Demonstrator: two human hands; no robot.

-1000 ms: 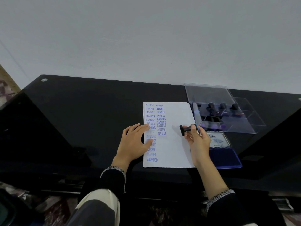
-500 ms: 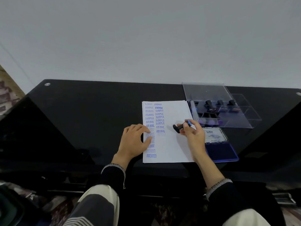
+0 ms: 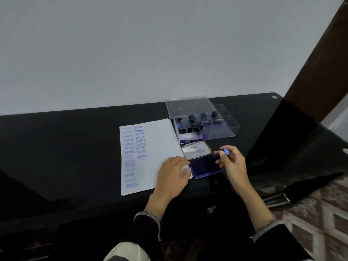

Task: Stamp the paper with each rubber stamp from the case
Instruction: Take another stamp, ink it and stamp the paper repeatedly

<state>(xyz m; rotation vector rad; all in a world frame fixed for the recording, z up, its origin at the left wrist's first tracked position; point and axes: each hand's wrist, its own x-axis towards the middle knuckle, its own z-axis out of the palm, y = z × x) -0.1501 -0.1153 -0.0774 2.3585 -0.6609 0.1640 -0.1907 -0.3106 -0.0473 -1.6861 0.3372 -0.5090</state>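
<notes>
Head view, stamp (image 3: 224, 153) pinched in right hand (image 3: 233, 165) grip

paper (image 3: 160, 146): white sheet flat on the black desk, centre of frame, two columns of blue prints down its left part (FRAGILE, SAMPLE, AIR MAIL; lower ones blurred). my left hand (image 3: 174, 177) rests on its lower right corner

stamp (image 3: 224, 153): dark body, blue face toward the camera, pinched in my right hand (image 3: 232, 164) right of centre, above the open ink pad (image 3: 202, 164)

case (image 3: 203, 121): clear plastic, lid up, upper right of the paper; three black-handled stamps (image 3: 203, 117) upright inside
</notes>
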